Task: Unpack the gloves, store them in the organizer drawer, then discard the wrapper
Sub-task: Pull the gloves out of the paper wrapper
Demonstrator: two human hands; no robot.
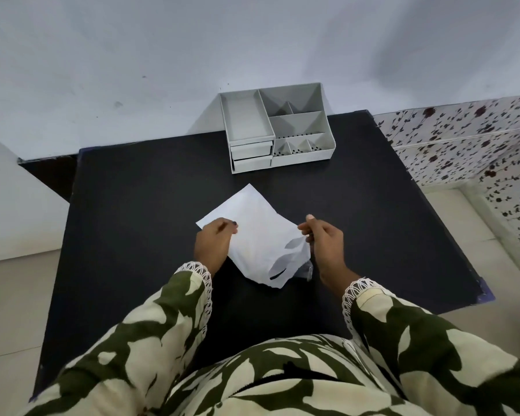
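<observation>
Wrapper (pixel 254 235): a white, creased packet is held just above the black table (pixel 138 220), between the two hands, in front of the body. Its near right corner looks torn or peeled, with dark slits showing — the table is probably seen through them.

Gloves: none can be seen outside the wrapper; they are judged to be inside it, so the unpacking is at its start.

Left hand (pixel 212 246): it is closed on the wrapper's left edge, with the thumb lying on top of the sheet.

Right hand (pixel 324 240): the fingers are pinched on the wrapper's right edge, where a thin clear strip (pixel 308 270) hangs down — whether that strip is part of the wrapper cannot be told.

Step in hand: the wrapper is being opened. The left edge is best kept pinned while the right edge is drawn away slowly, so that the tear runs along the seam and the contents are not spilled.

Caution: thin paper is easily ripped across; a short, steady pull is advised.

Organizer (pixel 278 130): a grey box with open compartments stands at the table's far edge, well apart from the hands.

Drawers (pixel 252 156): two are stacked at its left front, and both appear shut; one must be pulled out before the gloves can be stored.

Bin: none is in view.
</observation>
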